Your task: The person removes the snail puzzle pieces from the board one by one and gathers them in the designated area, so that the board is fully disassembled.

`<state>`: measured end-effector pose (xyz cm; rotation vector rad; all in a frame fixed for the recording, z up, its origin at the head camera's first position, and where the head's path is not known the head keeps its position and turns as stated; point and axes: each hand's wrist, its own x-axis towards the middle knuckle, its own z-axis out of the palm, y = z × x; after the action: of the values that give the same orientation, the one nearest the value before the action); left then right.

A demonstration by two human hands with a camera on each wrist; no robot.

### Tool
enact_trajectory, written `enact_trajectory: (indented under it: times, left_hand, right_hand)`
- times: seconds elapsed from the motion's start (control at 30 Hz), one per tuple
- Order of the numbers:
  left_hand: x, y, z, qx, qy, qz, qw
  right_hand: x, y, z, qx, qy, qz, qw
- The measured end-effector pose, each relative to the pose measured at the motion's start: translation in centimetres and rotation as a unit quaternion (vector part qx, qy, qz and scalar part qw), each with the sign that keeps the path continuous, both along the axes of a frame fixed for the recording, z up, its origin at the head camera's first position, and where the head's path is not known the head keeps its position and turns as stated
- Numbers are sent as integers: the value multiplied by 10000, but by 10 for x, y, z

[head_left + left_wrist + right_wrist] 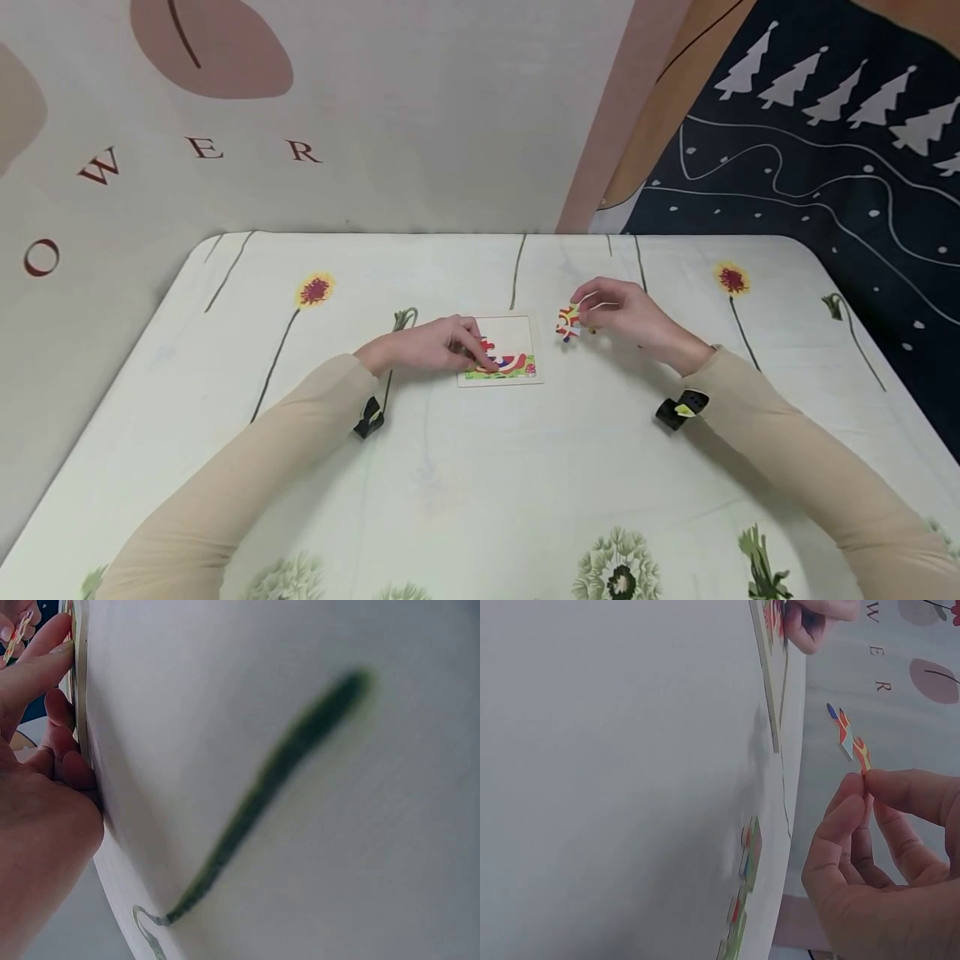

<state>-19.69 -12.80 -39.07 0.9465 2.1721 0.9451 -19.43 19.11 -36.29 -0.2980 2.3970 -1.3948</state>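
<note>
Nearest are the beige sleeves (277, 442) and the white, flower-printed covering (465, 483) of the bench. Just beyond, the left hand's grip (438, 343) holds nothing: a straightened finger rests on the pale, flat rectangular puzzle board (517, 331), probably to steady it. The board lies under those fingertips, its red-and-green picture pieces (513, 365) along its near side. Right of it and slightly farther, the right hand's grip (637, 321) pinches a multicoloured jigsaw section (567, 323) between thumb and fingers, raised off the bench, likely to leave its outline free. Small green-edged pieces (753, 855) lie on the bench below this grip. Beyond both stands the pale, lettered wall (450, 142).
</note>
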Motion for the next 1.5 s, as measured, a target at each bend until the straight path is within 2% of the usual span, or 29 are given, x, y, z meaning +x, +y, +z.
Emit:
enact_trajectory:
  times: [0.33,0.8,1.07,1.5]
  left_hand:
    - [1,1,1,-51,33,39,10000]
    - [3,2,3,-131,60,77,9999]
    - [3,2,2,-110,38,86,9999]
    - [3,2,2,-16,-75,80,9999]
  right_hand:
    - [1,23,8,420,-91,-138,9990]
    - [2,56,17,699,-24,-267,9972]
    - [2,66,12,729,-116,-202,9971]
    - [4,67,-2,1016,77,167,9947]
